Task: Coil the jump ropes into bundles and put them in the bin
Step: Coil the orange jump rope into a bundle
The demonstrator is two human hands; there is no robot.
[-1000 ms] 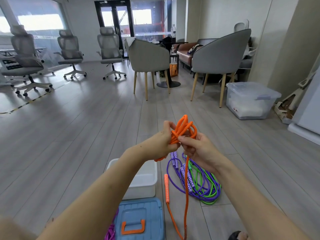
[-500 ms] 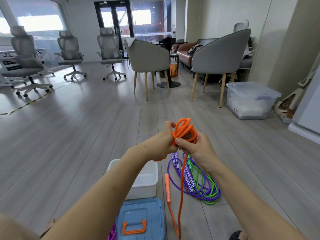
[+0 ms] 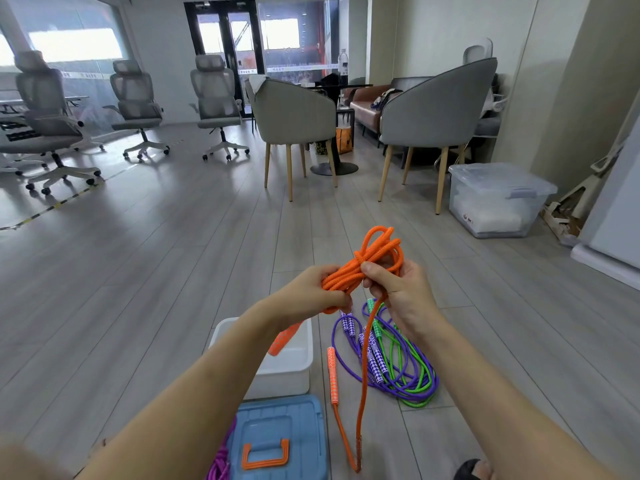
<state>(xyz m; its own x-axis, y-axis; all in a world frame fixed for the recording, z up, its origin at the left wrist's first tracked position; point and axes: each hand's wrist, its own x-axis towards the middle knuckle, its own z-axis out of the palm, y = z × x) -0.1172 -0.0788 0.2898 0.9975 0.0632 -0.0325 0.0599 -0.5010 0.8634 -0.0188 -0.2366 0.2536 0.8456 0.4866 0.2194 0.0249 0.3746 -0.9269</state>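
At frame center, both hands hold the orange jump rope (image 3: pixel 367 263), partly coiled into a bundle of loops that sticks up toward the upper right. Left hand (image 3: pixel 311 292) has fingers curled round the lower end of the bundle, gripping it. Right hand (image 3: pixel 401 292) pinches the rope at the bundle's middle, thumb on top, other fingers curled behind. 1 loose strand drops from the right hand down to the floor at lower center, bends there, and runs back up to an orange handle (image 3: pixel 332 375) lying on the floor. A 2nd orange handle (image 3: pixel 284 339) hangs under the left wrist, over the white bin (image 3: pixel 294 375). The bin sits on the floor below the left hand, open top; what lies inside cannot be told. Just right of it, lower center-right, a purple jump rope (image 3: pixel 349 372) and a green jump rope (image 3: pixel 415 389) lie in a loose tangled pile on the floor, their patterned handles together in the middle. At the bottom edge, a blue lid (image 3: pixel 277 434) with an orange handle lies flat, a bit of magenta rope (image 3: pixel 220 462) beside its left side. Upper half: 2 grey armchairs (image 3: pixel 436 116), 3 office chairs at upper left, a clear storage box (image 3: pixel 495 199) at right.
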